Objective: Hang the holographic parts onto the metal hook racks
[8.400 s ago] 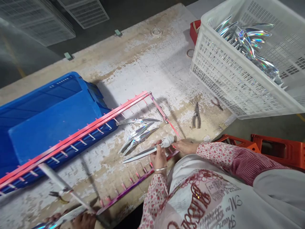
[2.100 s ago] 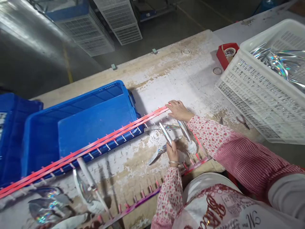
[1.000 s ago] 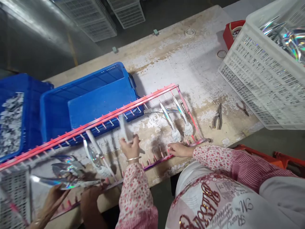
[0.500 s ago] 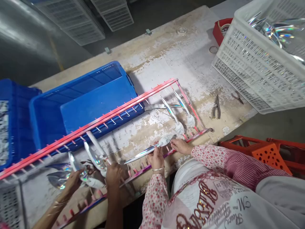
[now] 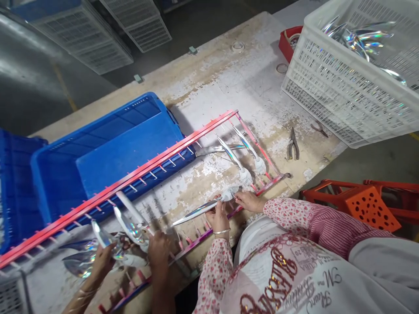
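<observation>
Scuffed and pale, the worktable point(image 5: 262, 69) bears a pink rack point(image 5: 209, 129). On the rack's near side, the left hand point(image 5: 218, 216) grips a silvery piece point(image 5: 196, 212) while the right hand point(image 5: 251, 202) pinches its white-wrapped end point(image 5: 227, 194).

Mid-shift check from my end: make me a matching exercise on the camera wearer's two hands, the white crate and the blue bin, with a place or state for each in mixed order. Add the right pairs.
Column one
1. wearer's left hand
2. wearer's right hand
3. white crate
4. blue bin

Column two
A. at the outer end of the white wrapping
B. crossed in view by the pink rail
C. gripping a silver piece beside its wrapped part
D. loaded with loose shiny pieces

Right pairs
1-C, 2-A, 3-D, 4-B
</observation>
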### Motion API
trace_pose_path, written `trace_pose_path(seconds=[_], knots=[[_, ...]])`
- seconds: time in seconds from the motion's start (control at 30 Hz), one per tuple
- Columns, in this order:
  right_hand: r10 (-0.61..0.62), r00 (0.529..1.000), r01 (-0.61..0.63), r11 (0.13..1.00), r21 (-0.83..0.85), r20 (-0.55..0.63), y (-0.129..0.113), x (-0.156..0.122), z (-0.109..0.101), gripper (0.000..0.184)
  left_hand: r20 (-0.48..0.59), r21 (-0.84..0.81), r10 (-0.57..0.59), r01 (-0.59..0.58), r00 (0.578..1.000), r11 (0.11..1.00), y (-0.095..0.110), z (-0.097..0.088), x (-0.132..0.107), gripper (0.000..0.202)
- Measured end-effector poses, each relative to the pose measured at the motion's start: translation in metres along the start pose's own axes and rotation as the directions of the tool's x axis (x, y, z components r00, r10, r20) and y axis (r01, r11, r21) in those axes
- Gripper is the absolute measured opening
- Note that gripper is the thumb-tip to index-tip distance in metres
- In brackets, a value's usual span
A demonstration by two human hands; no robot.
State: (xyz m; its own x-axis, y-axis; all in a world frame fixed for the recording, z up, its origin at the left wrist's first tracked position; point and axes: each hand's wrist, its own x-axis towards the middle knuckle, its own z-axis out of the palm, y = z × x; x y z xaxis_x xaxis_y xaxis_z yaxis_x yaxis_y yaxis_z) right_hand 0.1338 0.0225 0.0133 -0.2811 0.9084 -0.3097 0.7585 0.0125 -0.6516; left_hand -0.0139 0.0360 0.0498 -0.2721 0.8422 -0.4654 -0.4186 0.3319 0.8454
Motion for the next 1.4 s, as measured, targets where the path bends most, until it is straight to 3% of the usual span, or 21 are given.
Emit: trace_pose_path(seconds=[0.17,0.27,0.37,0.5,0.57,0.6,0.67,0.7,0.73,0.77,0.8,0.87,0.97,1.13,1.3,1.4], knots=[[0.013,0.996,-0.008,0.998,-0.061,0.083,-0.005,0.003,-0.01,0.02,-0.001,0.039,0.015,-0.015,1.0,0.999,0.0,0.005,0.0,0.048],[-0.031,0.987,0.047,0.994,-0.097,0.158,-0.007,0.006,-0.019,0.022,0.033,0.099,0.028,-0.031,0.999,0.995,0.004,0.002,0.005,0.051],[-0.098,0.969,0.13,0.983,-0.133,0.225,-0.008,0.005,-0.024,0.023,0.183,0.219,0.033,-0.073,0.982,0.973,0.016,-0.003,0.021,0.055],[-0.172,0.918,0.247,0.953,-0.176,0.358,-0.01,0.008,-0.037,0.028,0.466,0.397,-0.072,-0.136,0.882,0.908,0.037,-0.002,0.05,0.047],[-0.192,0.846,0.322,0.928,-0.189,0.497,-0.012,0.027,-0.06,0.025,0.532,0.436,-0.105,-0.166,0.84,0.884,0.039,0.005,0.059,0.041],[-0.192,0.799,0.353,0.917,-0.186,0.569,-0.015,0.043,-0.078,0.023,0.54,0.441,-0.096,-0.185,0.836,0.878,0.037,0.01,0.061,0.039],[-0.169,0.767,0.36,0.912,-0.198,0.619,-0.02,0.089,-0.125,0.02,0.509,0.457,-0.038,-0.232,0.86,0.858,0.027,0.024,0.063,0.035],[-0.173,0.817,0.338,0.916,-0.214,0.551,-0.024,0.115,-0.151,0.024,0.473,0.479,0.0,-0.257,0.881,0.839,0.021,0.031,0.063,0.031],[-0.16,0.927,0.26,0.926,-0.275,0.34,-0.027,0.142,-0.175,0.029,0.428,0.508,0.036,-0.273,0.903,0.817,0.014,0.038,0.063,0.028],[-0.145,0.985,0.167,0.929,-0.33,0.088,-0.029,0.167,-0.197,0.033,0.38,0.539,0.067,-0.28,0.922,0.795,0.007,0.044,0.064,0.026],[-0.179,0.982,0.147,0.925,-0.351,-0.06,-0.031,0.188,-0.214,0.037,0.335,0.563,0.091,-0.277,0.938,0.778,0.001,0.049,0.065,0.025],[-0.206,0.959,0.113,0.91,-0.399,-0.197,-0.03,0.217,-0.232,0.041,0.269,0.582,0.117,-0.258,0.956,0.771,-0.009,0.056,0.069,0.026],[-0.206,0.961,0.103,0.885,-0.453,-0.184,-0.023,0.228,-0.229,0.042,0.214,0.568,0.117,-0.221,0.97,0.793,-0.014,0.059,0.076,0.028],[-0.207,0.953,0.087,0.887,-0.454,-0.222,-0.016,0.219,-0.215,0.041,0.168,0.534,0.086,-0.164,0.982,0.83,-0.014,0.059,0.086,0.03],[-0.229,0.945,0.104,0.886,-0.453,-0.232,-0.018,0.22,-0.216,0.042,0.244,0.558,0.082,-0.209,0.966,0.803,-0.016,0.061,0.087,0.026],[-0.223,0.945,0.094,0.887,-0.453,-0.241,-0.016,0.221,-0.215,0.044,0.346,0.609,0.03,-0.249,0.938,0.753,-0.01,0.052,0.093,0.024]])
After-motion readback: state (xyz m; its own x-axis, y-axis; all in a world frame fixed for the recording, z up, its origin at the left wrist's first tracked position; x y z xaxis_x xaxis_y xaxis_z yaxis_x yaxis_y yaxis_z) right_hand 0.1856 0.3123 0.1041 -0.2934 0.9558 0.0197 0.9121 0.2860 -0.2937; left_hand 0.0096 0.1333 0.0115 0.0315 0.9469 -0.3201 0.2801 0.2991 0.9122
